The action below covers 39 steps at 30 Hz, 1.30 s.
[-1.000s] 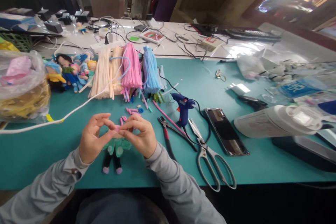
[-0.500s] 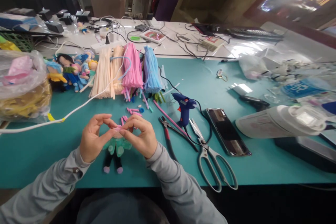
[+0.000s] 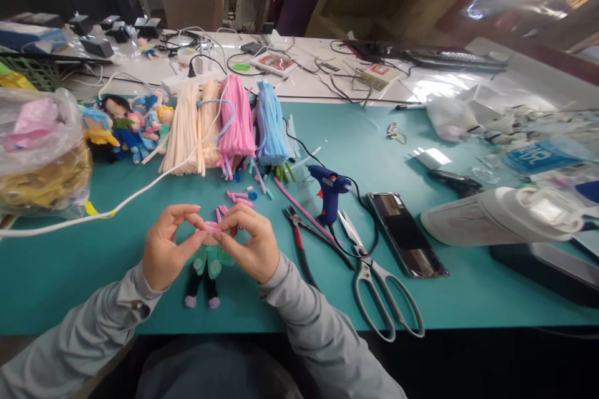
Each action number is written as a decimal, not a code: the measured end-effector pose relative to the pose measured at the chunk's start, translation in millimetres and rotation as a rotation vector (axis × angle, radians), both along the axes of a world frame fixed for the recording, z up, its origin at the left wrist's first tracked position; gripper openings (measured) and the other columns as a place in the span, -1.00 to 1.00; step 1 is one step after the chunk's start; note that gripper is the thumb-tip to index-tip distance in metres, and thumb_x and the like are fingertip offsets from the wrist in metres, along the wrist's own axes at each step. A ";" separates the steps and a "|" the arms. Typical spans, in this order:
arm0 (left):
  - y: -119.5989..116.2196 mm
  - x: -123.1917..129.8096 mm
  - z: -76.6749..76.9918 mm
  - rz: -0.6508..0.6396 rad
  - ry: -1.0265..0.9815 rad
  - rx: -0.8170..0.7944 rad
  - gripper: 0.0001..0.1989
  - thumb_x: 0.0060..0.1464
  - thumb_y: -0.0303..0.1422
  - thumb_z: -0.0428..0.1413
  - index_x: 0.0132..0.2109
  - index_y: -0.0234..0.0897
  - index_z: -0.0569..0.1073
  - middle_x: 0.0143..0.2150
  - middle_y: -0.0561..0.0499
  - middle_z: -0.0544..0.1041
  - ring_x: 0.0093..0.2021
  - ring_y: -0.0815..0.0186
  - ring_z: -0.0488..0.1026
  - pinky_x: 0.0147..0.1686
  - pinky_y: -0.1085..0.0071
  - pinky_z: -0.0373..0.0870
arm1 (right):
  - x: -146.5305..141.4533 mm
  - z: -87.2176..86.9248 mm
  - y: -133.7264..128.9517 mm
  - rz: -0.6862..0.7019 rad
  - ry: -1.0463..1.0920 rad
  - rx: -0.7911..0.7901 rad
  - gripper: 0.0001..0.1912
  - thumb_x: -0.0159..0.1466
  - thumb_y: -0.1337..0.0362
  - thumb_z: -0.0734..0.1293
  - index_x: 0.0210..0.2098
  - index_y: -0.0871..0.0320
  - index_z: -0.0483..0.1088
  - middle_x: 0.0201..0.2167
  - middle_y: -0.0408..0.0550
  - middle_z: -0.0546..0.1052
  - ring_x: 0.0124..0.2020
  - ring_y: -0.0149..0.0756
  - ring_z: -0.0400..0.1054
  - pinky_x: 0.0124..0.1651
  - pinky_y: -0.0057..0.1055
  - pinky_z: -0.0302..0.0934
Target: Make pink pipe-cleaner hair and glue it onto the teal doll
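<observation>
Between thumb and fingertips, my left hand pinches the left end of a short pink fuzzy piece. The right end of the same piece is pinched by my right hand. Just under the fingertips lies a small doll with a green skirt, black legs and pale purple feet; its upper part is mostly hidden by my hands. Several short pink cut pieces lie just beyond my hands on the green mat.
Pliers, a blue glue gun, scissors and a phone lie to the right, beside a white bottle. Fuzzy stem bundles stand behind. A white cable crosses the left side.
The pink piece now shows more clearly, stretched between my fingertips. Both hands have hardly moved, and the doll lies in the same place.
</observation>
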<state>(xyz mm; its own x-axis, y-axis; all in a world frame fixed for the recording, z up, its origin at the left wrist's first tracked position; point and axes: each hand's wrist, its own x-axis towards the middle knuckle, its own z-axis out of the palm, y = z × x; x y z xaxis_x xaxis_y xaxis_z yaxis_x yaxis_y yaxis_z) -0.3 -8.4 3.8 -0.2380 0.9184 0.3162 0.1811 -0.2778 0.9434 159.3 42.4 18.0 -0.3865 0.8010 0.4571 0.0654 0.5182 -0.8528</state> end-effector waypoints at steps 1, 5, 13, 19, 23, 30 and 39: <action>-0.3 0.4 0.1 0.004 0.011 -0.001 -0.71 0.00 -0.47 0.23 -0.10 -0.24 0.41 -0.41 0.09 0.56 -0.35 0.33 0.53 -0.15 0.33 0.45 | 0.0 -0.4 0.1 -0.002 -0.006 0.010 -0.87 0.18 0.32 0.38 -0.49 0.14 0.39 -0.50 -0.14 0.41 -0.53 -0.43 0.26 -0.45 -0.45 0.27; -1.2 1.3 -1.3 0.034 0.063 0.002 -0.70 0.00 -0.46 0.23 -0.09 -0.22 0.41 -0.41 0.10 0.55 -0.35 0.33 0.53 -0.14 0.32 0.45 | -0.5 -2.9 0.0 -0.025 -0.047 0.072 -0.89 0.18 0.34 0.36 -0.48 0.13 0.40 -0.47 -0.13 0.42 -0.53 -0.43 0.26 -0.47 -0.47 0.26; -0.5 0.7 -4.9 0.071 0.133 0.116 -0.68 0.00 -0.51 0.21 -0.08 -0.19 0.42 -0.48 0.19 0.50 -0.40 0.38 0.50 0.17 0.17 0.31 | -1.8 -6.7 -1.5 -0.096 -0.088 0.281 -0.85 0.20 0.37 0.35 -0.51 0.11 0.39 -0.49 -0.14 0.42 -0.48 -0.40 0.32 -0.41 -0.43 0.25; -1.2 1.9 -5.8 0.112 0.182 0.121 -0.67 -0.02 -0.52 0.20 -0.07 -0.20 0.40 -0.49 0.18 0.47 -0.42 0.36 0.48 0.16 0.10 0.35 | -3.6 -7.4 -2.4 -0.120 -0.160 0.405 -0.83 0.24 0.34 0.31 -0.49 0.10 0.39 -0.52 -0.16 0.43 -0.47 -0.39 0.33 -0.34 -0.37 0.22; -0.7 1.9 -5.9 0.094 0.209 0.120 -0.67 0.02 -0.49 0.18 -0.04 -0.20 0.40 -0.43 0.13 0.50 -0.37 0.34 0.51 0.17 0.06 0.33 | -2.2 -8.1 -1.6 -0.131 -0.156 0.393 -0.85 0.23 0.36 0.32 -0.48 0.09 0.39 -0.50 -0.15 0.44 -0.45 -0.37 0.35 -0.32 -0.36 0.21; 0.3 0.9 -5.4 0.082 0.260 0.171 -0.72 0.04 -0.48 0.19 -0.08 -0.20 0.39 -0.46 0.15 0.54 -0.39 0.33 0.55 0.20 -0.02 0.28 | -1.1 -9.8 -0.9 -0.116 -0.176 0.372 -0.88 0.23 0.36 0.31 -0.44 0.08 0.41 -0.47 -0.13 0.45 -0.42 -0.34 0.36 -0.28 -0.34 0.23; -0.2 -0.6 -5.4 0.074 0.266 0.190 -0.71 0.03 -0.49 0.20 -0.08 -0.18 0.40 -0.48 0.18 0.53 -0.41 0.35 0.54 0.22 0.01 0.27 | -2.2 -7.3 -1.3 -0.116 -0.182 0.420 -0.89 0.23 0.35 0.31 -0.45 0.09 0.39 -0.49 -0.13 0.46 -0.42 -0.34 0.37 -0.28 -0.33 0.22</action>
